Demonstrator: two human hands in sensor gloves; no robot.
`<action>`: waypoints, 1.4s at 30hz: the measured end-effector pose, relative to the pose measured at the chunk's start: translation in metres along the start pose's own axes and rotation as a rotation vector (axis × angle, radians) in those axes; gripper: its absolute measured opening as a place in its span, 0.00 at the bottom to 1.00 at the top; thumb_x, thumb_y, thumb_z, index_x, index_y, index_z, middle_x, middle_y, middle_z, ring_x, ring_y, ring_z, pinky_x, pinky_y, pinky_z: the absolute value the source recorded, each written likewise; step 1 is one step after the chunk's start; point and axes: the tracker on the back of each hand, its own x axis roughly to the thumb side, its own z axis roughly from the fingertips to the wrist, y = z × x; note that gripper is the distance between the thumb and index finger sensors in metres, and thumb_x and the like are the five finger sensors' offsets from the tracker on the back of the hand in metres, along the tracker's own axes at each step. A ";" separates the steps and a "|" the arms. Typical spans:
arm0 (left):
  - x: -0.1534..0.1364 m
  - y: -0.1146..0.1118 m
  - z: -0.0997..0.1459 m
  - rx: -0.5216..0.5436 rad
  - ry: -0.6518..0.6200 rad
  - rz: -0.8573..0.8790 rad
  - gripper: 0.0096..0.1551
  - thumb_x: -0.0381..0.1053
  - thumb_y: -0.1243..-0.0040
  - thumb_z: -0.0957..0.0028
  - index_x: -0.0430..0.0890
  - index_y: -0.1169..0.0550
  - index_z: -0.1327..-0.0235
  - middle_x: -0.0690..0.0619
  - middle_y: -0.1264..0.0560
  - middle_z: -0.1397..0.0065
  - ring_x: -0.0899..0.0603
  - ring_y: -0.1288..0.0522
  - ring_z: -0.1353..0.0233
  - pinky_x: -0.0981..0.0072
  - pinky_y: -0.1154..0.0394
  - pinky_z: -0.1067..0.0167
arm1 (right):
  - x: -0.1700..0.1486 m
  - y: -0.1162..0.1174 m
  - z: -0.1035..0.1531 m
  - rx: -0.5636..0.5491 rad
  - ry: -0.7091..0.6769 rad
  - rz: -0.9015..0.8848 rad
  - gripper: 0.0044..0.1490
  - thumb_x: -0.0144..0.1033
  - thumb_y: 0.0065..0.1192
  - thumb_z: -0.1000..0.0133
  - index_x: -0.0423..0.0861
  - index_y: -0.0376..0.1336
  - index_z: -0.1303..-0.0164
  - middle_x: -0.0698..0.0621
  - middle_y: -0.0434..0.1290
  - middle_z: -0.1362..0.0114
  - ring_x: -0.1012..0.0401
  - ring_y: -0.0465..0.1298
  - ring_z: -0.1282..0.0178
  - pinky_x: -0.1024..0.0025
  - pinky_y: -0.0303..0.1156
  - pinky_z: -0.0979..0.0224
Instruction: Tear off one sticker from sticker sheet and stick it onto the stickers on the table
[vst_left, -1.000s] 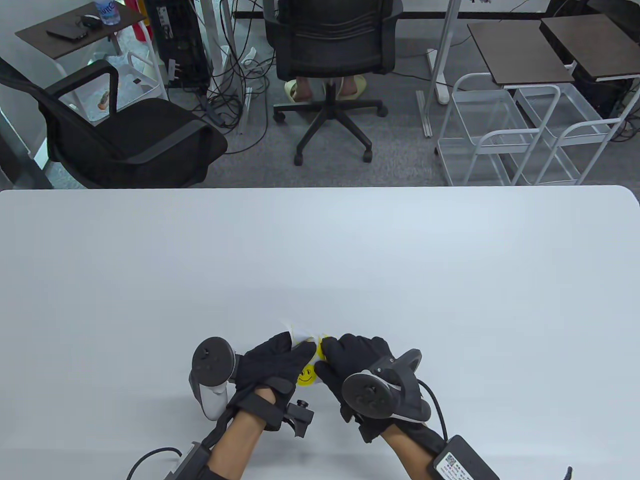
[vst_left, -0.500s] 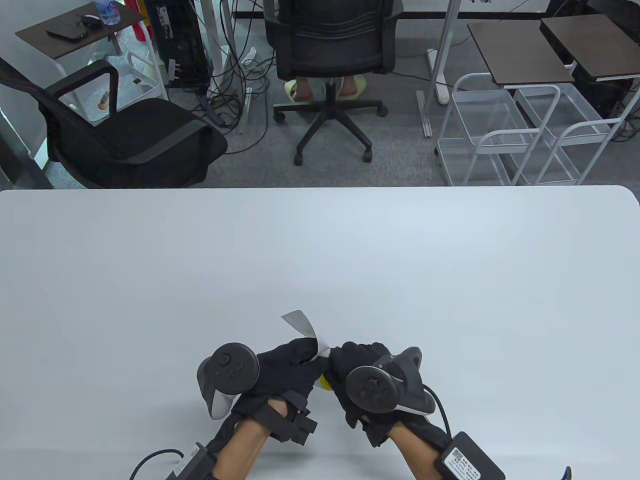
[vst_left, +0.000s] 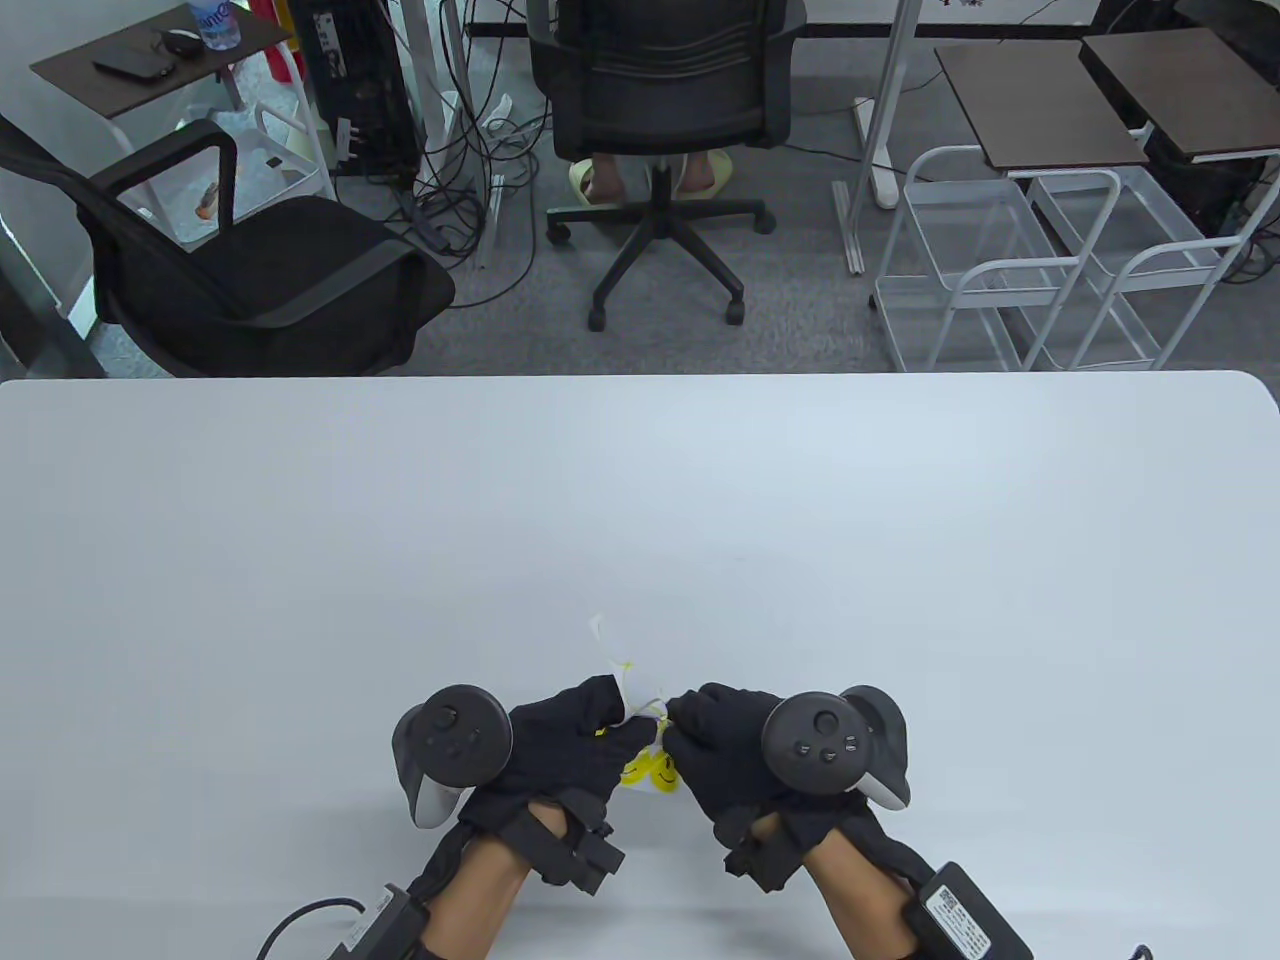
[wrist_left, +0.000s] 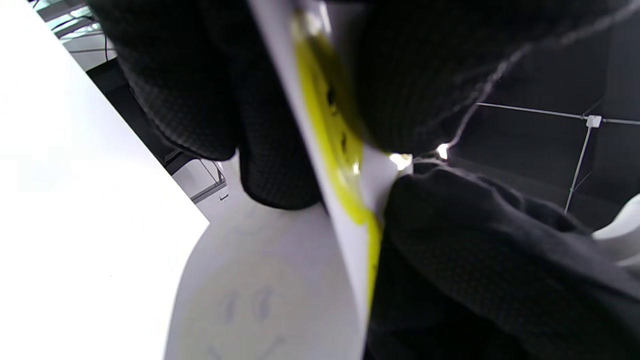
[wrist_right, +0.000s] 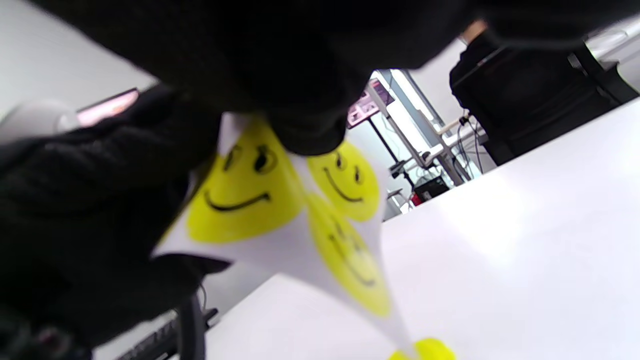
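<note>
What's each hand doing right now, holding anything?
Left hand: grips the sticker sheet at its edge.
Right hand: pinches the same sheet from the other side; both hold it above the table.

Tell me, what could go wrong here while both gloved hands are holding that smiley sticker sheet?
The sticker sheet is pinched and bent between the left hand and the right hand, so the backing paper might crease or tear instead of one sticker lifting cleanly. The yellow smiley stickers sit close together, so thick glove fingers could peel two at once or stick to the adhesive. I cannot see any stickers lying on the table, so placement may need a search.
</note>
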 end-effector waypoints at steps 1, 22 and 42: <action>-0.002 0.000 0.000 -0.004 0.012 0.030 0.21 0.49 0.27 0.51 0.48 0.18 0.45 0.54 0.11 0.45 0.44 0.12 0.37 0.50 0.18 0.34 | -0.002 -0.001 0.000 -0.004 0.007 -0.014 0.27 0.37 0.65 0.47 0.28 0.74 0.51 0.50 0.81 0.66 0.61 0.77 0.78 0.55 0.77 0.65; -0.018 0.013 0.001 0.068 0.092 0.280 0.21 0.49 0.30 0.47 0.47 0.17 0.41 0.50 0.11 0.40 0.39 0.13 0.37 0.43 0.19 0.36 | -0.012 -0.025 0.011 -0.320 0.076 -0.042 0.25 0.42 0.68 0.47 0.36 0.76 0.52 0.53 0.82 0.66 0.63 0.77 0.79 0.57 0.78 0.66; -0.060 0.099 0.023 0.540 0.168 0.514 0.22 0.47 0.31 0.47 0.46 0.18 0.40 0.48 0.12 0.39 0.38 0.14 0.38 0.42 0.20 0.37 | -0.005 -0.044 -0.026 -0.305 0.181 0.122 0.25 0.43 0.74 0.49 0.38 0.77 0.52 0.54 0.83 0.66 0.68 0.75 0.84 0.71 0.74 0.82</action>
